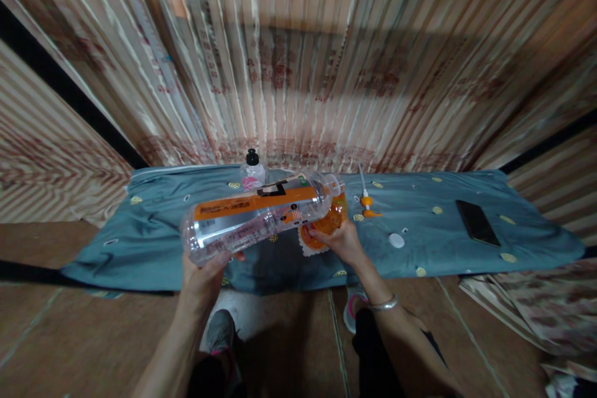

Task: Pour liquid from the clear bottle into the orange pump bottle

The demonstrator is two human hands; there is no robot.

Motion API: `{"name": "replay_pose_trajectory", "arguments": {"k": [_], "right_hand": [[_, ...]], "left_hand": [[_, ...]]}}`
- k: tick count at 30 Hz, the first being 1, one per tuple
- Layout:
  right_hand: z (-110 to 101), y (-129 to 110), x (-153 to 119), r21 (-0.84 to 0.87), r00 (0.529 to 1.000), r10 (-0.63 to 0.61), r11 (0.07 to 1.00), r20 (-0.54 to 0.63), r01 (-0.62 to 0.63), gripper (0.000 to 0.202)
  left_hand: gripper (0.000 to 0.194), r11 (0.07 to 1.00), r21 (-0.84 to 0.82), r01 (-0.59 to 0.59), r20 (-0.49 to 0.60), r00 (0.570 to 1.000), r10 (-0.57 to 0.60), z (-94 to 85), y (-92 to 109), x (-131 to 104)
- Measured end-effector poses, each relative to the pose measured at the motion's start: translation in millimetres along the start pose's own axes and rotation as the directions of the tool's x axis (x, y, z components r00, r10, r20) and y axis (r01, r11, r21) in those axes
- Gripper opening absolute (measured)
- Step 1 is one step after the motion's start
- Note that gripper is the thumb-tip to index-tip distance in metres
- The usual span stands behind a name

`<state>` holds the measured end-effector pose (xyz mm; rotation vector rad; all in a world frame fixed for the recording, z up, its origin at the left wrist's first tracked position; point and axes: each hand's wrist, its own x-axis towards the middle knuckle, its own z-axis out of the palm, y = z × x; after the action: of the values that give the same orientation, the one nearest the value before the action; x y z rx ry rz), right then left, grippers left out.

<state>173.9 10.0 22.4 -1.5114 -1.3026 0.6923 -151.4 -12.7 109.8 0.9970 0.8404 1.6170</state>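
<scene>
A large clear plastic bottle [261, 211] with an orange and silver label lies tilted across the middle, its neck toward the right. Its base end rests in my left hand [205, 277], with the fingers closed around the underside. My right hand [342, 242] grips a smaller bottle of orange liquid [333, 214]. The clear bottle's mouth is right at the top of the orange one; whether they touch I cannot tell. Under the orange bottle shows a scalloped white-edged piece [310, 245]. An orange pump head [367, 204] with a clear tube lies just right of it.
A clear bottle with a black cap [252, 169] stands at the back. A white round lid [396, 240] and a dark phone [477, 222] lie to the right on the teal cloth [433, 242]. Striped curtains [298, 74] hang behind; black poles [84, 93] slant at the sides.
</scene>
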Motion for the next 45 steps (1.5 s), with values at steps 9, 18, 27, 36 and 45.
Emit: {"name": "replay_pose_trajectory", "arguments": {"k": [9,18,27,36,45], "right_hand": [[-2.2,-5.9,0.0,-0.017,1.0,-0.008,1.0,0.026,0.009,0.074],[-0.6,-2.7,-0.4,0.021,0.999,-0.011,1.0,0.03,0.011,0.071],[3.1,4.9,1.4,0.04,1.0,0.003,0.999,0.023,-0.004,0.074],[1.7,2.7,1.6,0.027,0.999,0.001,1.0,0.04,-0.002,0.072],[2.3,2.7,0.7,0.017,1.0,-0.009,1.0,0.029,0.008,0.071]], "left_hand": [[0.075,0.998,0.059,0.013,0.087,0.996,-0.018,-3.7,-0.5,-1.0],[0.074,0.998,0.056,0.017,0.069,0.997,-0.021,4.8,4.5,-1.6],[0.054,0.997,0.066,-0.026,0.069,0.997,0.022,10.0,3.5,-2.2],[0.072,0.998,0.069,-0.004,0.072,0.997,-0.001,2.2,2.4,-1.4],[0.061,0.999,0.034,0.004,0.111,0.994,-0.008,-5.7,-2.3,-0.8]]}}
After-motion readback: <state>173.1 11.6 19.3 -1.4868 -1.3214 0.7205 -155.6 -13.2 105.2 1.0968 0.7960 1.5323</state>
